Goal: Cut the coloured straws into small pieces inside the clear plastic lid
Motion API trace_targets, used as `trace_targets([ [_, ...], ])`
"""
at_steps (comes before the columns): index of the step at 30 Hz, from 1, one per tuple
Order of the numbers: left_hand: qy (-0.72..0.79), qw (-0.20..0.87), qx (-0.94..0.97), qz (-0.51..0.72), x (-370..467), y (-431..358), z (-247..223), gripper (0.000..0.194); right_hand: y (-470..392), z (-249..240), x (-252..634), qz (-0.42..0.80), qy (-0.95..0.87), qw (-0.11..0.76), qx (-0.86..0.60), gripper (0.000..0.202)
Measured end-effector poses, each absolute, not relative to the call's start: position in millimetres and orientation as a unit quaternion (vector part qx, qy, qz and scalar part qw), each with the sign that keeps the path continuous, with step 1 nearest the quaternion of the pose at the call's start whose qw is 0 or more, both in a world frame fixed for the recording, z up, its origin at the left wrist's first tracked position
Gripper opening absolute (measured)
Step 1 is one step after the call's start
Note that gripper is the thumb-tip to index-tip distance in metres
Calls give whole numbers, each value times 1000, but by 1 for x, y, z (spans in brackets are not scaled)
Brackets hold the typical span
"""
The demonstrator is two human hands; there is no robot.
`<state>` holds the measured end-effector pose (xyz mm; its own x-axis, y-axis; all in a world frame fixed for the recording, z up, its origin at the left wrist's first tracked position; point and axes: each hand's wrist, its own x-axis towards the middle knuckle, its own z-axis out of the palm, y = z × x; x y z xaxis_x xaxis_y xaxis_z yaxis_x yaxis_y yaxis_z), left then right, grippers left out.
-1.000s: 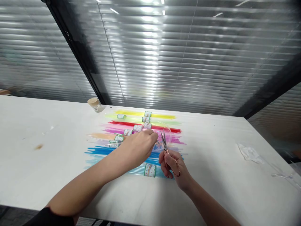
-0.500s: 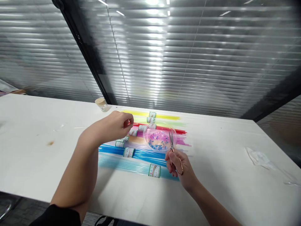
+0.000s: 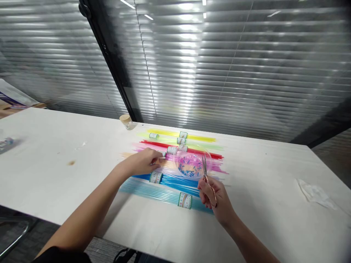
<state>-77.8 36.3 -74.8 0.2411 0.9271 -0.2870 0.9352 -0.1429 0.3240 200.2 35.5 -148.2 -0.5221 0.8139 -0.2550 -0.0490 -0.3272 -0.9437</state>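
My left hand (image 3: 148, 161) hovers over or rests on the bundles of thin coloured straws (image 3: 175, 185), at their left part. Its fingers are curled in, and a small pale bit shows at the fingertips; I cannot make out what it is. My right hand (image 3: 215, 197) grips scissors (image 3: 205, 171) with copper-coloured handles, the narrow blades pointing up and slightly apart. Those blades stand by the right rim of a round clear plastic bowl (image 3: 174, 160). Small blue and purple cut pieces (image 3: 189, 171) lie inside it. The bowl sits on the straws.
Patterned paper bands (image 3: 185, 200) wrap the straw bundles. A small jar with a beige lid (image 3: 125, 119) stands at the table's back edge, near the blinds (image 3: 175, 65). Crumpled clear plastic (image 3: 315, 193) lies at the right. A brown stain (image 3: 71, 163) marks the white table (image 3: 55, 146).
My left hand has come down and nearer, from beside the yellow and red straws to the middle bundles. My right hand keeps the scissors by the bowl. The view has shifted slightly left.
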Motion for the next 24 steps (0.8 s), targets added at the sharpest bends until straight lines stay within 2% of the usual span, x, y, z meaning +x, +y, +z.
trace_targets([
  [2,599,261,757,16,-80,29,-91,24,35,-147,200,719,-493,302,-386,48],
  [6,593,254,761,69,-83,21,-105,28,36,-151,201,715,-503,295,-386,48],
  [13,555,261,788,63,-85,21,-107,32,36,-149,201,717,-495,292,-394,49],
  [24,532,260,804,57,-88,18,-119,25,36,-144,201,726,-483,297,-390,48],
])
